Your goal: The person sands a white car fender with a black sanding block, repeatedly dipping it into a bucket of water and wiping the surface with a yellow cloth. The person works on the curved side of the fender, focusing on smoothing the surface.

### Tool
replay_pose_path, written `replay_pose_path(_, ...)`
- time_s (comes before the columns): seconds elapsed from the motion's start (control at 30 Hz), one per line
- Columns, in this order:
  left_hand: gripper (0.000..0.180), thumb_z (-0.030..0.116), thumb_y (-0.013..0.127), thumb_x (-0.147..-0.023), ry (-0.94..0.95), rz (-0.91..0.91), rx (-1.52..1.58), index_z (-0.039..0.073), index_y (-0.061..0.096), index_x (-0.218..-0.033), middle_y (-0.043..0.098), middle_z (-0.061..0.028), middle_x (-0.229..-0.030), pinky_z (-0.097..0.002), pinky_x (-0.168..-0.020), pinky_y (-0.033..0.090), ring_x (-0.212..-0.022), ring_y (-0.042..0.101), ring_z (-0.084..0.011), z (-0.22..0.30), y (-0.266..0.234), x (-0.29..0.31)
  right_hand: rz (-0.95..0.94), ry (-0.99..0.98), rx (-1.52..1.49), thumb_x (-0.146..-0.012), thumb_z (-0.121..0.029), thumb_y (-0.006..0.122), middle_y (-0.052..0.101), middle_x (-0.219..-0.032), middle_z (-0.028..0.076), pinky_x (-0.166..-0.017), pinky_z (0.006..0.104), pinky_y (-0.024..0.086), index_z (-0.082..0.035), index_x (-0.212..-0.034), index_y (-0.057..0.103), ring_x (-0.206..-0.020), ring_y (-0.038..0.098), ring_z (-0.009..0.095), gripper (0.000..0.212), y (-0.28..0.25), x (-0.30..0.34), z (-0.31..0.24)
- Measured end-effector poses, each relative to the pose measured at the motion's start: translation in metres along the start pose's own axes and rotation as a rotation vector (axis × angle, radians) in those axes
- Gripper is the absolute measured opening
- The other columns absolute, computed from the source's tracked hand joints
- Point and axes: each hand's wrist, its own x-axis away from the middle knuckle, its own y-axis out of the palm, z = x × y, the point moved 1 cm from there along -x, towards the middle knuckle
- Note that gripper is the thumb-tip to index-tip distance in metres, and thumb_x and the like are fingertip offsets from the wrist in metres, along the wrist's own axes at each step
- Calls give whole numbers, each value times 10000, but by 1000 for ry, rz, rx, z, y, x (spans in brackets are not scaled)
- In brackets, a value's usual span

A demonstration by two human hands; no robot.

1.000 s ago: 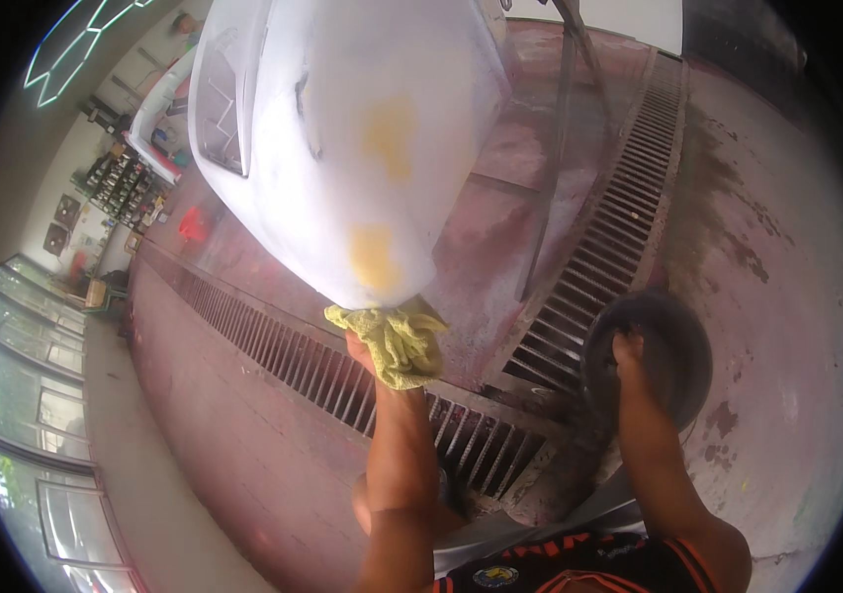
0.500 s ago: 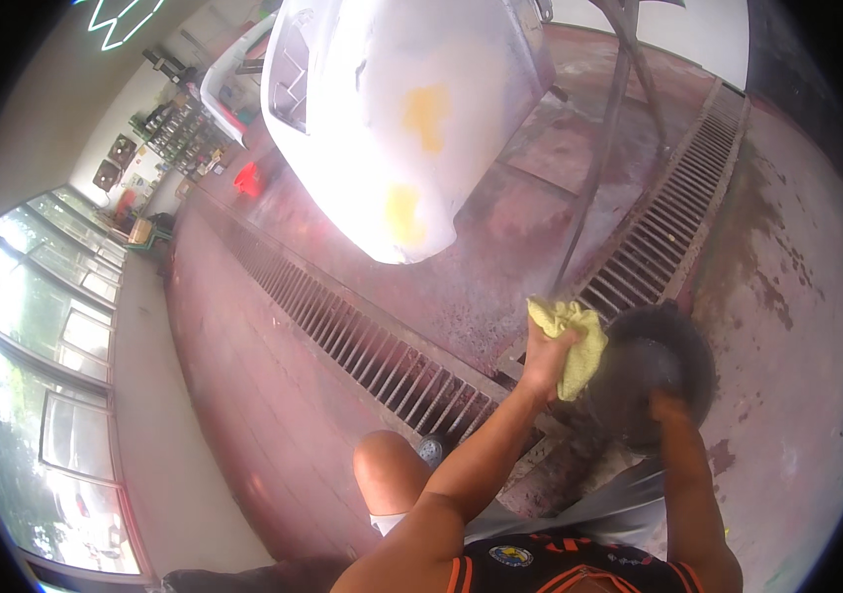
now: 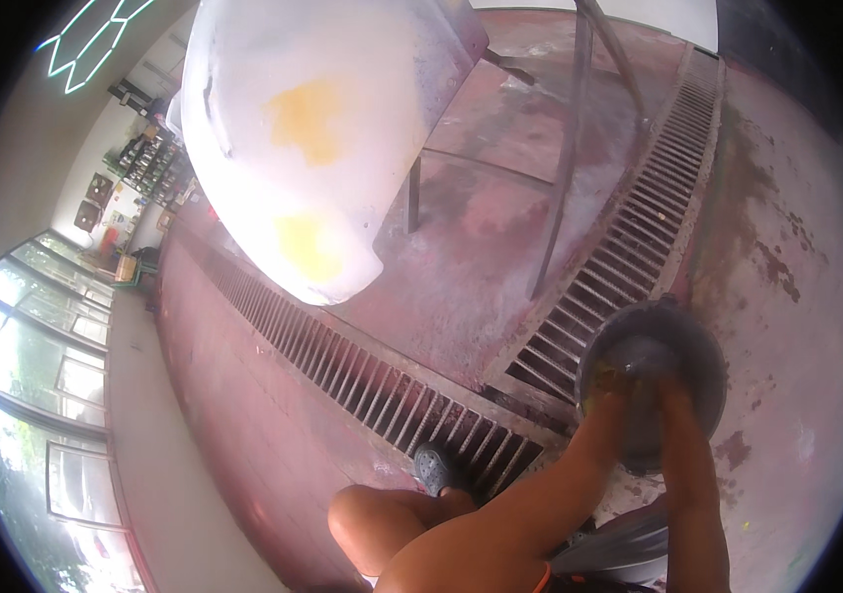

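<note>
Both my arms reach down into a dark grey bucket [image 3: 706, 341] on the floor at the right. My left hand [image 3: 611, 400] is inside it near the left wall, and a dim yellow bit of cloth [image 3: 599, 376] shows at its fingers. Close beside it, my right hand [image 3: 671, 393] is also down in the bucket; its fingers are hidden in the murky inside. Ahead to the left, a white car bumper [image 3: 243, 188] with two yellow patches is held up off the floor, out of reach of both hands.
Slotted drain gratings [image 3: 342, 351] cross the reddish floor and meet near the bucket. Thin metal stand legs [image 3: 562, 188] rise beyond it. My shoe [image 3: 431, 466] rests at the left grating's near end. Windows [image 3: 41, 395] line the left wall; shelves [image 3: 149, 158] stand far left.
My left hand has gone down into the bucket with the yellow cloth, which was held up beside it. The right hand stays in the bucket. The view has shifted, moving the bumper leftward.
</note>
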Motion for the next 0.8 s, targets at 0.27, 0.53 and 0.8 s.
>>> replay_pose_path(0.27, 838, 200, 674, -928, 225, -186, 188, 179, 315, -1685, 621, -248, -1498, -512, -1139, 510, -1390, 620, -405, -8, -30, 63, 0, 62, 95, -1025, -159, 688, 470, -1682, 184, -1208, 480, 484, -66, -1586, 531, -1519, 512, 349, 590, -13, 9, -4)
replay_pose_path(0.53, 388, -23, 547, -899, 752, 400, 1138, 5, 652, -1272, 709, -31, -1046, -319, -879, 549, -964, 670, -128, -16, -350, 270, 37, 23, -8, -972, -182, 738, 534, -1632, 195, -1244, 446, 447, -50, -1477, 658, -1522, 512, 325, 528, -8, 11, -7)
replay_pose_path(0.8, 301, 242, 673, -947, 516, 1886, -345, 64, 673, -1189, 680, -275, -1148, -571, -897, 550, -1032, 680, -487, -24, -638, 423, 64, 26, -106, -938, -188, 778, 689, -1462, 179, -1185, 437, 503, -87, -1325, 773, -1408, 623, 352, 401, -21, 43, -3)
